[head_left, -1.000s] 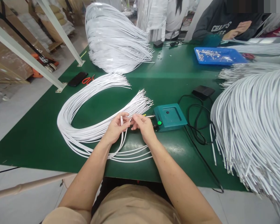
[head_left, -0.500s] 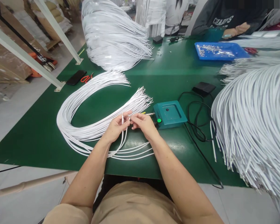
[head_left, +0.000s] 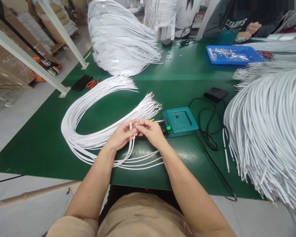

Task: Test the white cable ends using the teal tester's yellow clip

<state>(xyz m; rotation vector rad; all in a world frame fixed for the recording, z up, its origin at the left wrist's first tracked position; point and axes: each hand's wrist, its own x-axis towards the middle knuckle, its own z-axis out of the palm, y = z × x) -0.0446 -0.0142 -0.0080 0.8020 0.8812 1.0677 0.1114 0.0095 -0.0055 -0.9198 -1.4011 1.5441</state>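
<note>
While one table (head_left: 192,79) is spreading wide, three bundles (head_left: 266,131) are lying on it

As the green table is filling the middle, two co-workers are appearing past its far side: one in a dark top (head_left: 236,21) is bringing two hands together, and one in a white top (head_left: 186,16) is standing farther back. Two posts (head_left: 26,54) are rising from the left edge. All three bundles are showing white strands too many to count: the right bundle (head_left: 261,108) is spilling over the near edge, the back bundle (head_left: 120,42) is fanning out, and the curved bundle (head_left: 69,121) is bending into a C, both ends pointing right.

One tray (head_left: 253,59) is holding small pieces, too many to count. One box (head_left: 182,132) with one green button (head_left: 168,128) is sitting just beside the hands, and one pedal (head_left: 215,94) is lying beyond it. Two bare hands are meeting over the curved bundle's near side, the left hand (head_left: 123,135) and the right hand (head_left: 150,130). One phone (head_left: 82,82) is lying beside one orange tool (head_left: 92,84).

Thinnest of all, at least two wires (head_left: 131,126) are standing upright between the left fingers, which are gripping them narrowly; the right fingertips are pinching at the wires' ends, the detail being too small to tell.
</note>
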